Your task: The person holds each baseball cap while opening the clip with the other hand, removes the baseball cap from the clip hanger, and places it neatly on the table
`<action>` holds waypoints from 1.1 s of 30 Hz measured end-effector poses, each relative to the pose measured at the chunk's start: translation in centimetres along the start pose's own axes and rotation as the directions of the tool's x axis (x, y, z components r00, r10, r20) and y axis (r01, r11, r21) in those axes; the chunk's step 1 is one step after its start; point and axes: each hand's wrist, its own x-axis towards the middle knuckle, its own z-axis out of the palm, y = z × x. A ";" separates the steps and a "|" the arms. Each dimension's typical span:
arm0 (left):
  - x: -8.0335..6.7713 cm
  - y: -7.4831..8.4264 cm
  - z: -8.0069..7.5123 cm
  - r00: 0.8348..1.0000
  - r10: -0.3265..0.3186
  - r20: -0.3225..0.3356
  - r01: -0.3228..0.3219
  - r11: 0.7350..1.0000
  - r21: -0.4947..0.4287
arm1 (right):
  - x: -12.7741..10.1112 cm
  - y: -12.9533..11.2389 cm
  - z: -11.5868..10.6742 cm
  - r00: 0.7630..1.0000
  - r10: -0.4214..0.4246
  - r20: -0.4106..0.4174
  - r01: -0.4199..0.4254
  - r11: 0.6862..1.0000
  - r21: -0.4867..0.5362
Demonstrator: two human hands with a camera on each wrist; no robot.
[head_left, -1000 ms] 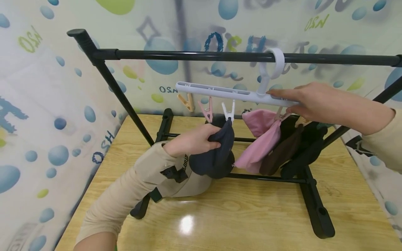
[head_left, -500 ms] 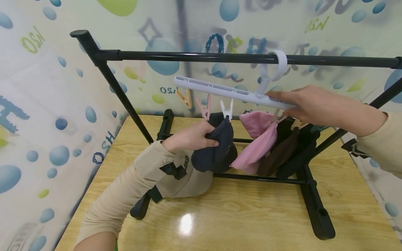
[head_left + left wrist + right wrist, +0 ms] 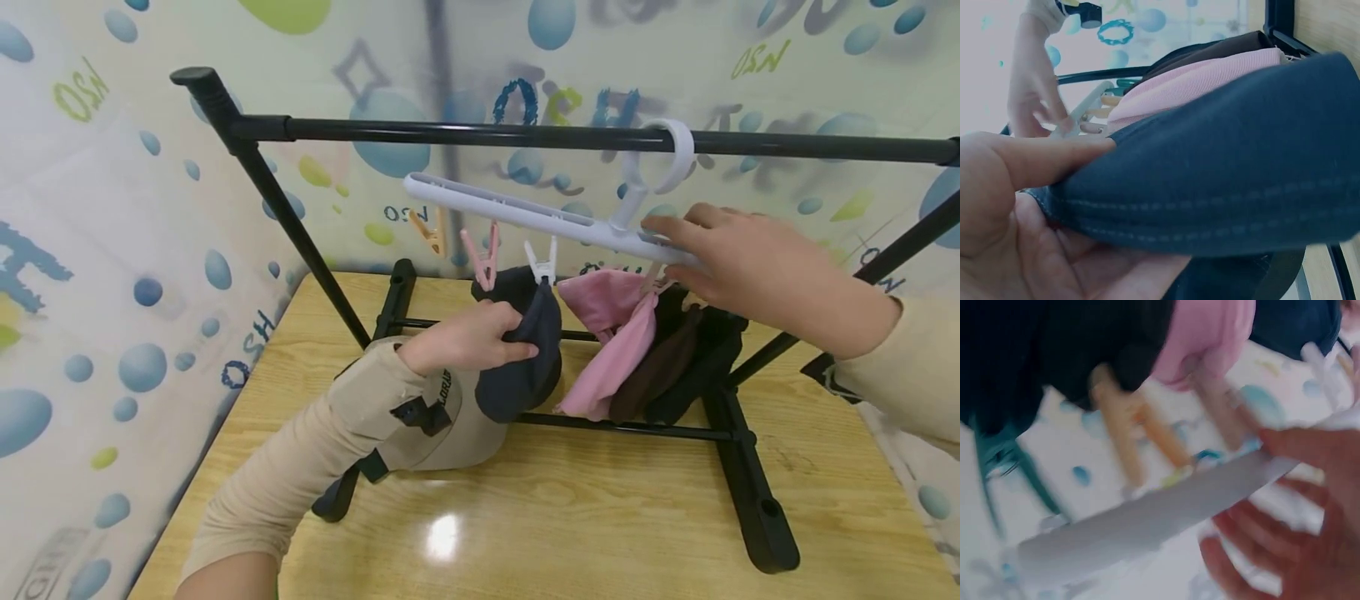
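Left hand: your left hand (image 3: 465, 342) pinches the brim of the dark navy cap (image 3: 525, 358), thumb on top and fingers curled beneath; the left wrist view shows the stitched brim (image 3: 1210, 187) pressed between them.
Navy cap: it hangs from the white clip (image 3: 542, 265), above the tabletop's far half, left of the pink cap (image 3: 611, 333).
Right hand: your right hand (image 3: 738, 258) grips the right end of the white clip hanger (image 3: 525, 215), fingers over the top, thumb underneath.
Hanger: tilted, left end higher, its hook (image 3: 667, 158) looped over the black rail (image 3: 525, 135).
Other caps: brown cap (image 3: 654, 367) and black cap (image 3: 701, 367) hang right of the pink one.
Free clips: orange clip (image 3: 427, 235) and pink clip (image 3: 482, 252), holding nothing.
Tabletop: beige cap (image 3: 442, 429) lies near the rack's left foot.
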 end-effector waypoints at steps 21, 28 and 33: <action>-0.1 1.4 1.2 0.999 -0.002 -0.049 0.005 0.998 0.058 | 6.4 -8.1 2.7 0.954 0.112 -0.278 -0.136 0.988 -0.067; -0.6 2.2 1.2 0.997 0.029 -0.066 -0.025 0.998 0.063 | 7.4 -8.9 3.0 0.946 0.149 -0.289 -0.193 0.973 -0.128; -0.7 2.5 1.2 0.994 0.058 -0.092 -0.049 0.994 0.094 | 7.8 -9.2 3.0 0.938 0.164 -0.306 -0.211 0.969 -0.128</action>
